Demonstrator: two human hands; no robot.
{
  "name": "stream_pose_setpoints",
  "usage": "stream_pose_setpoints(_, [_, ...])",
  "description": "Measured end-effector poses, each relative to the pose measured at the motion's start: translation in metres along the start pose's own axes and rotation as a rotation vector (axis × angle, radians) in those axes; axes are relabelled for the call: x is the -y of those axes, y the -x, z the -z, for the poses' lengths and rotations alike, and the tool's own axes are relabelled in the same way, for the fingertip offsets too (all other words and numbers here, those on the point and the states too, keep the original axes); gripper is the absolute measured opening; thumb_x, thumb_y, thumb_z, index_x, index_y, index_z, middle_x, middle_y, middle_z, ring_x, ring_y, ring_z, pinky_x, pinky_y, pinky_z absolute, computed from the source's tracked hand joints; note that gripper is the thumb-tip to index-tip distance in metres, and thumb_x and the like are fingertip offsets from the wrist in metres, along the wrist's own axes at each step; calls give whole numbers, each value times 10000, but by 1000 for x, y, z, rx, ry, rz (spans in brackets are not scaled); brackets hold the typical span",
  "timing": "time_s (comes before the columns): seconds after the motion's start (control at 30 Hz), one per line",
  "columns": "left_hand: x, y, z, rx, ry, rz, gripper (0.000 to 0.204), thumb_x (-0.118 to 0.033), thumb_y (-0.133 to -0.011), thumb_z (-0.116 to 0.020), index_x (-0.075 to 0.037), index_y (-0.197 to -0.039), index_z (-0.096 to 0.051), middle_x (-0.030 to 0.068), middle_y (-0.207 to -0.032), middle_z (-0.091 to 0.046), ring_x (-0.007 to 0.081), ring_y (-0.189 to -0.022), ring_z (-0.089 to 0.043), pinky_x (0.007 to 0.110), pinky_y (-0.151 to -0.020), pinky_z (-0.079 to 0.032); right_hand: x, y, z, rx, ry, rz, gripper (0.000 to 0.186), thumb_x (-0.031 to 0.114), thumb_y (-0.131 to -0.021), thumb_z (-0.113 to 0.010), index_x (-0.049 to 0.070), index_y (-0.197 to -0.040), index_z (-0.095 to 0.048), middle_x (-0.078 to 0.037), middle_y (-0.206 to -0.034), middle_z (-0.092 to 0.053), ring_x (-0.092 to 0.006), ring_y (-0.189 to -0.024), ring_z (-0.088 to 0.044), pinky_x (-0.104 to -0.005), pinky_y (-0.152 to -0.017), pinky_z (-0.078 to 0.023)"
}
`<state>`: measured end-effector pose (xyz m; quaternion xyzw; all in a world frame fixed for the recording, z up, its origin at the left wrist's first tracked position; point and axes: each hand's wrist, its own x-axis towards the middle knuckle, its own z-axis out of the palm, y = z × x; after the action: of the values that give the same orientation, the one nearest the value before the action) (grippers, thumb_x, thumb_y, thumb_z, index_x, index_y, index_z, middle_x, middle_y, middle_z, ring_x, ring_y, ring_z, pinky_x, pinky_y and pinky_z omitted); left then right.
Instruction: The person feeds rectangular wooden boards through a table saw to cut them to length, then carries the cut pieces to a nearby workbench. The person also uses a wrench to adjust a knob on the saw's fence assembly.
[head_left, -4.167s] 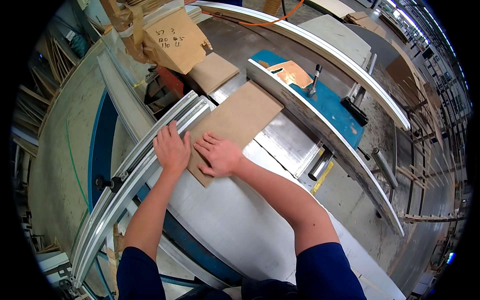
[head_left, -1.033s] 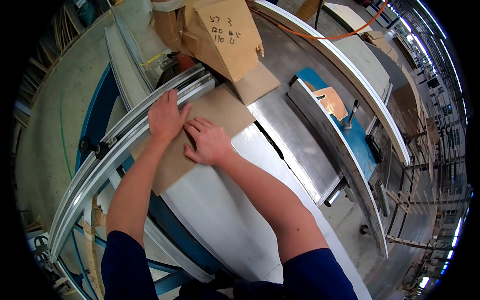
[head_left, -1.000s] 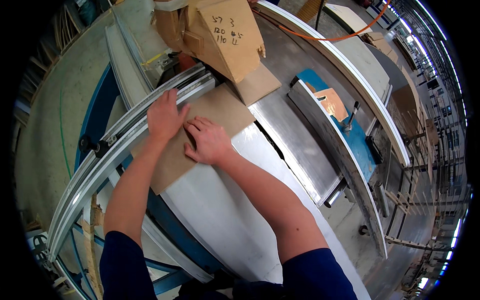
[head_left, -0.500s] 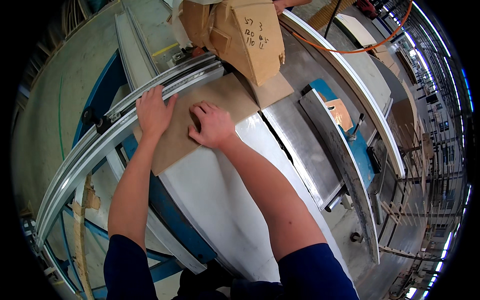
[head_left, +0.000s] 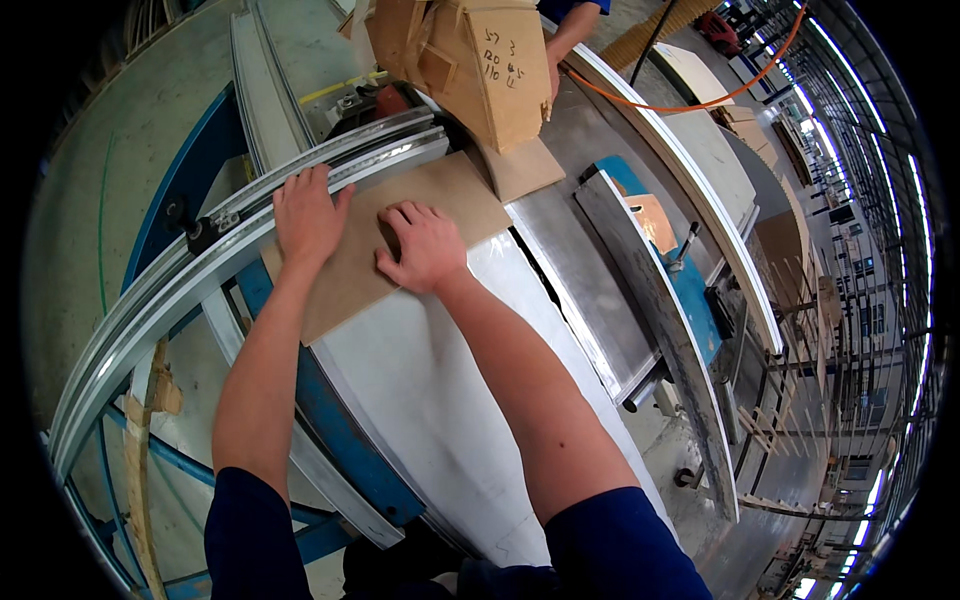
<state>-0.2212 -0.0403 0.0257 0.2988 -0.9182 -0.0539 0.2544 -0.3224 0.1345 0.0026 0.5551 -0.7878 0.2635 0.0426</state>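
A flat brown board (head_left: 340,295) lies on the pale sliding table (head_left: 400,370) of a saw-like machine, its far edge along a ribbed aluminium fence (head_left: 215,248). My left hand (head_left: 310,218) rests at the board's left side, fingers stretched forward over the fence and thumb apart. Beside it, my right hand (head_left: 428,248) presses on the board's middle with bent fingers and the thumb spread. Neither hand is wrapped around anything. Just beyond the board's right corner stands a boxy brown hood (head_left: 500,75) with handwriting on it; whatever it covers is hidden.
Another person's hand (head_left: 553,70) is at the hood's right side. A black clamp knob (head_left: 180,215) sits on the fence. Right of a dark slot lie the steel tabletop (head_left: 590,310) and a long grey rail (head_left: 660,320). An orange hose (head_left: 690,106) hangs above.
The view has shifted a little, and more of the other person's arm shows beside the hood. My hands keep nearly the same places on the board and fence.
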Motion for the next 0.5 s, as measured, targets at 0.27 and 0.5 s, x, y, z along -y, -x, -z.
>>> stream_pose_setpoints(0.27, [-32,47,25,-8,36,-41,399,-294,-898,-702,-30,-1188,-629,132,-1091,-651,317,-1083,-572,428,-939,-409,15,53,27,32,-49,-25,503,384,-788,-658,79,-1185,-604,-116,-1168,-616,-296,-1155,-581,-412,-995,-452])
stream_pose_setpoints(0.5, [-62,107,73,56,229,-174,557,-231,-838,-752,-25,-1326,-579,177,-1406,-520,367,-1347,-442,518,-1172,-283,18,97,49,18,-48,-23,497,357,-797,-657,90,-1213,-604,-103,-1192,-615,-289,-1140,-594,-405,-958,-474])
